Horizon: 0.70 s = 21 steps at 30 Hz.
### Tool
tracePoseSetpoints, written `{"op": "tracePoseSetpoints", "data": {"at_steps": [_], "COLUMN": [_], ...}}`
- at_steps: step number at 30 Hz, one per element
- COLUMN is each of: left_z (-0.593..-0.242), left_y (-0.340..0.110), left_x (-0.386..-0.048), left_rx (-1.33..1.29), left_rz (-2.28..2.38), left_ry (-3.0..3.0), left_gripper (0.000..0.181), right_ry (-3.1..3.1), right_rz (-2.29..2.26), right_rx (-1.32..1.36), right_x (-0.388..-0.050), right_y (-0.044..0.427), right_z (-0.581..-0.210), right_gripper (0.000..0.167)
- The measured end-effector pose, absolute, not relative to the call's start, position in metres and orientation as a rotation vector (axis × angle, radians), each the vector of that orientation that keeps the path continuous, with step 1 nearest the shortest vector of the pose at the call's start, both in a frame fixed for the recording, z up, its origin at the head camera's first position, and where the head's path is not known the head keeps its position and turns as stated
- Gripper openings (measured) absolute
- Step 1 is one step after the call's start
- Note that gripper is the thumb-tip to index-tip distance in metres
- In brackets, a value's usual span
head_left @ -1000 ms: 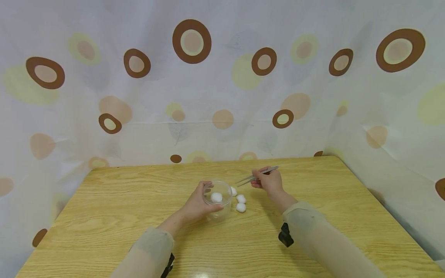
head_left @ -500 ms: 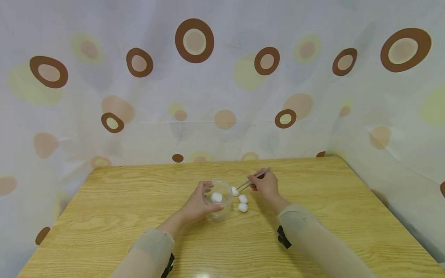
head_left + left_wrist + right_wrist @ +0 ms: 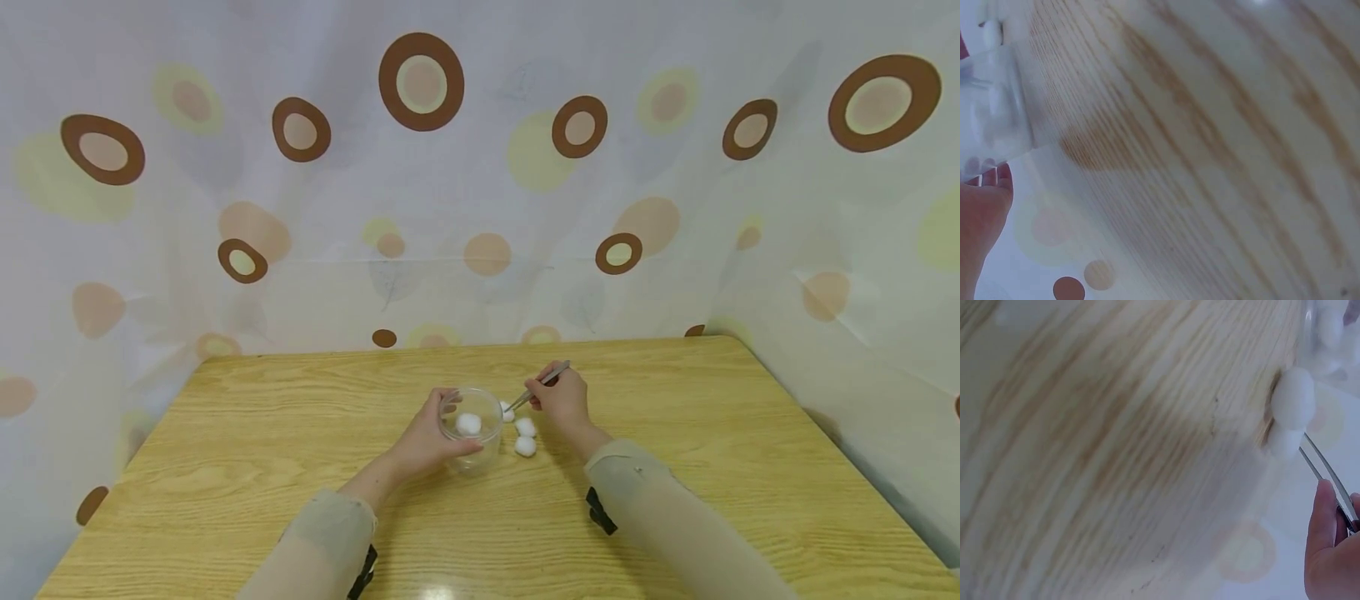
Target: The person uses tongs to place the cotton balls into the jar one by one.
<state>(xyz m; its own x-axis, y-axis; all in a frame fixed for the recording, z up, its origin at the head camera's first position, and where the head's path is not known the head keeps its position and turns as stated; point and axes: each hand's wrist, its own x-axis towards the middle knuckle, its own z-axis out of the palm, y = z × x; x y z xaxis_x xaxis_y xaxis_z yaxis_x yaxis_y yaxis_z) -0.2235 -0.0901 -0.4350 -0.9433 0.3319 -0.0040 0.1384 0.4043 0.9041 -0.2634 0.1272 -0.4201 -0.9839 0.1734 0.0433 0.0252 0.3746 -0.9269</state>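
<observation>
A clear round tub (image 3: 480, 457) stands on the table with a white ball (image 3: 468, 425) visible in it. The left hand (image 3: 423, 437) grips the tub's side, its thumb along the near side; the left wrist view has this hand (image 3: 982, 215) at the tub's wall (image 3: 1019, 119). The right hand (image 3: 562, 404) pinches metal tweezers (image 3: 553, 373), whose tips touch a white ball (image 3: 507, 412) just right of the tub. Two more white balls (image 3: 526, 427) (image 3: 525, 447) lie nearer the front. In the right wrist view, the tweezers (image 3: 1325, 464) reach behind the balls (image 3: 1293, 399).
The wooden table (image 3: 300, 417) extends around both hands. A patterned cloth (image 3: 480, 308) hangs behind it and along both sides. Dark devices (image 3: 600, 511) are strapped at the wrists.
The right hand and tweezers have moved left and down, bringing the tips from above the table onto the ball beside the tub. The tweezers' tips have drawn closer together. The left hand keeps its grip.
</observation>
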Motion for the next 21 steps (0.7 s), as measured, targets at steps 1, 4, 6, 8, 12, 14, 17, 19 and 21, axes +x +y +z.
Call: {"op": "tracePoseSetpoints", "data": {"at_steps": [1,4,6,8,12,14,17,19,21], "left_z": [-0.435,-0.434,-0.434,-0.434,-0.433,-0.433,-0.432,-0.433,-0.433], "left_y": [-0.09,-0.09,-0.089,-0.089,-0.089,-0.089,-0.089,-0.09,-0.09], "left_x": [-0.224,-0.223,-0.223,-0.223,-0.223,-0.223,-0.223,-0.224,-0.225], "left_rx": [0.418,0.426,0.427,0.422,0.42,0.423,0.42,0.419,0.424], "left_rz": [1.566,1.573,1.58,1.584,1.578,1.572,1.57,1.566,1.563], "left_ry": [2.476,2.473,2.47,2.468,2.48,2.486,2.481,2.477,2.474], "left_gripper": [0.087,0.086,0.085,0.084,0.083,0.083,0.084,0.084,0.085], "right_ry": [-2.485,-2.452,-2.416,-2.381,-2.314,-2.281,-2.236,-2.229,-2.218], "right_rz": [1.682,1.712,1.75,1.796,1.899,1.948,2.012,2.032,2.048], "right_rx": [-0.188,-0.219,-0.246,-0.271,-0.333,-0.38,-0.453,-0.484,-0.499], "right_x": [-0.263,-0.264,-0.264,-0.265,-0.266,-0.267,-0.267,-0.266,-0.267], "right_y": [0.127,0.128,0.13,0.133,0.141,0.145,0.149,0.151,0.153], "right_z": [-0.42,-0.42,-0.421,-0.421,-0.418,-0.416,-0.412,-0.411,-0.411], "right_gripper": [0.013,0.012,0.012,0.011,0.011,0.011,0.012,0.012,0.012]}}
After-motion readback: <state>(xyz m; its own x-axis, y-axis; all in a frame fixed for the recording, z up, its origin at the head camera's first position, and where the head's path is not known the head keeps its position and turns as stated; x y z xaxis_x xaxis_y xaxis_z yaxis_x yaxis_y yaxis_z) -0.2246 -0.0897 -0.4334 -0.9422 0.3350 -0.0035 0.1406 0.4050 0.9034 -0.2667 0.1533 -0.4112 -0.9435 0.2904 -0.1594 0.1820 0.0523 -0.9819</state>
